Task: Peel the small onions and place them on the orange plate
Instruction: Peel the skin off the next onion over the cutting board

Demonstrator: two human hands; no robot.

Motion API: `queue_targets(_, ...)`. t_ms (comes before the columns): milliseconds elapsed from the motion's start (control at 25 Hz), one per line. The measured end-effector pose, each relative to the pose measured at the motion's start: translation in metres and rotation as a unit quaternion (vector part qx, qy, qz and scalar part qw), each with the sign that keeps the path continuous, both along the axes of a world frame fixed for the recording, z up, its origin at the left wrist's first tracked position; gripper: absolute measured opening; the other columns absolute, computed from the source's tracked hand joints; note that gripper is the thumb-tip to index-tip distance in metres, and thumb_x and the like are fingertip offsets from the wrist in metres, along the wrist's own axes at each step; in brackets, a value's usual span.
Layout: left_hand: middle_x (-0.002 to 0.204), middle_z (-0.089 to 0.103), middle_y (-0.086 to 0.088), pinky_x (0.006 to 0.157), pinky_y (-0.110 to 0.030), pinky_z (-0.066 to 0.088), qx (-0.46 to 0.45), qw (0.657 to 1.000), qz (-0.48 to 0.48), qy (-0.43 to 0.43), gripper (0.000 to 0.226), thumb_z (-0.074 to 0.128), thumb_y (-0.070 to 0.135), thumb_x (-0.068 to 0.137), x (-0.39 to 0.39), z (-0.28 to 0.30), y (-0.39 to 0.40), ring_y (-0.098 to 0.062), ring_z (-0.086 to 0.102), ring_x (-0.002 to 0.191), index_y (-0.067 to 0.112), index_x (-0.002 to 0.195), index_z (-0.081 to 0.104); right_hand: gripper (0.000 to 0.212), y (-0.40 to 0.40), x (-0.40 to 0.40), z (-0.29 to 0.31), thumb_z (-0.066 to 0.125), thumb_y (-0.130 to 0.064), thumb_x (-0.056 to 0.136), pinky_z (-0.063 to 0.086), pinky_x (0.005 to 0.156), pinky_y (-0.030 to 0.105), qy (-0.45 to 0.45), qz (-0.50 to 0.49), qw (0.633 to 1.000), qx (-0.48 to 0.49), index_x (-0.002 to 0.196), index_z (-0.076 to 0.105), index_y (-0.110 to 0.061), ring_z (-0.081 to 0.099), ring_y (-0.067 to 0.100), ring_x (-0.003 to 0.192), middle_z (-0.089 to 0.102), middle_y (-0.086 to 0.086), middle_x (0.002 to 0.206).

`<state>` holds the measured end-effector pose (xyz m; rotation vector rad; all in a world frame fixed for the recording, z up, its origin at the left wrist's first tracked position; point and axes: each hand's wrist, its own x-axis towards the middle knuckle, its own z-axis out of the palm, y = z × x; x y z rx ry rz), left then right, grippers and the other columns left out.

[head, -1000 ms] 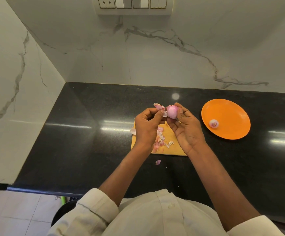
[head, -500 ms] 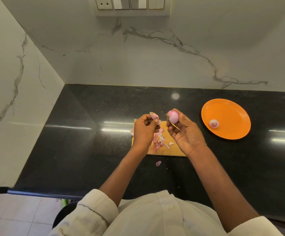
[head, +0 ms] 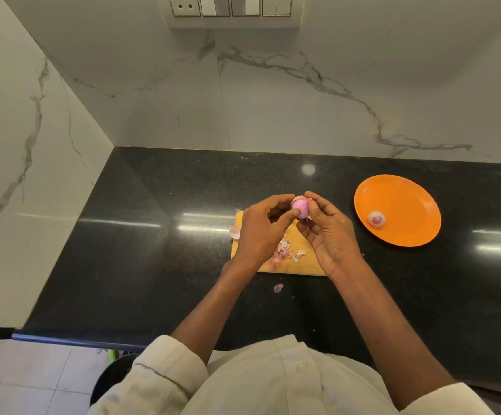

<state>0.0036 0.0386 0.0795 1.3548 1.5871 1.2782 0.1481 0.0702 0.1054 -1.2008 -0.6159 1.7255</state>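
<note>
**kitchen_lurker:** ok so what's going on with the onion here? who's got it?

**peel_watcher:** both, pretty much. The small onion is up in the air above the far end of the yellow cutting board, pinched between the two. The left hand has its thumb and curled fingers against the onion's left side, and the right hand grips it from the right, thumb on top and fingers curled underneath. There's a bit of papery skin sticking up at the top of it.

**kitchen_lurker:** so not on the plate yet?

**peel_watcher:** nope, that one's well to the left of the orange plate. There's one peeled onion already sitting on the plate though, on its left half.

**kitchen_lurker:** looks messy lol

**peel_watcher:** yeah, a pile of pink peel scraps on the board under the hands, one bigger piece of skin poking off the board's left edge, and a stray bit of peel on the black tabletop just in front of the board.

**kitchen_lurker:** anything else around?

**peel_watcher:** white marble walls in the corner, a switch panel up on the back wall, and the person's in a cream shirt with the sleeves rolled up.
</note>
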Motion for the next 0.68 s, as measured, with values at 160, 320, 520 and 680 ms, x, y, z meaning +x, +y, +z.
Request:
queue_targets(160, 0.117, 0.081, -0.002, 0.097, -0.036, 0.064, 0.02, 1.0, 0.007, -0.007, 0.034, 0.08, 0.02, 0.097, 0.0, 0.004, -0.002, -0.009, 0.077, 0.107, 0.011, 0.13, 0.076, 0.022, 0.001, 0.003, 0.0, 0.065, -0.006, 0.1, 0.063, 0.084, 0.033, -0.008, 0.0, 1.0, 0.022, 0.118, 0.076, -0.014, 0.075, 0.023, 0.112, 0.078, 0.007, 0.119)
queue_targets(320, 0.099, 0.08, 0.002, 0.083, -0.037, 0.067, 0.036, 0.999, 0.02, -0.016, 0.023, 0.08, 0.024, 0.097, 0.005, 0.01, -0.004, -0.013, 0.078, 0.09, 0.013, 0.117, 0.078, 0.023, -0.001, 0.001, 0.0, 0.065, -0.004, 0.099, 0.063, 0.091, 0.037, -0.016, 0.011, 0.999, 0.046, 0.117, 0.075, -0.013, 0.075, 0.024, 0.114, 0.077, 0.009, 0.12)
queue_targets(520, 0.085, 0.071, 0.004, 0.067, -0.024, 0.059, 0.01, 0.998, 0.069, 0.005, 0.017, 0.08, 0.024, 0.097, 0.014, 0.013, -0.002, -0.009, 0.068, 0.074, 0.015, 0.105, 0.068, 0.023, -0.005, -0.006, 0.001, 0.064, -0.003, 0.1, 0.063, 0.088, 0.035, -0.049, 0.031, 0.994, 0.093, 0.118, 0.074, -0.012, 0.075, 0.023, 0.113, 0.079, 0.005, 0.114)
queue_targets(680, 0.084, 0.071, 0.006, 0.066, -0.024, 0.059, 0.016, 0.996, 0.086, -0.014, 0.016, 0.081, 0.022, 0.095, 0.012, 0.013, -0.003, -0.007, 0.067, 0.073, 0.014, 0.104, 0.07, 0.024, -0.005, -0.007, -0.001, 0.062, -0.002, 0.101, 0.063, 0.09, 0.036, -0.053, 0.045, 0.991, 0.117, 0.122, 0.073, -0.009, 0.073, 0.024, 0.116, 0.077, 0.006, 0.117)
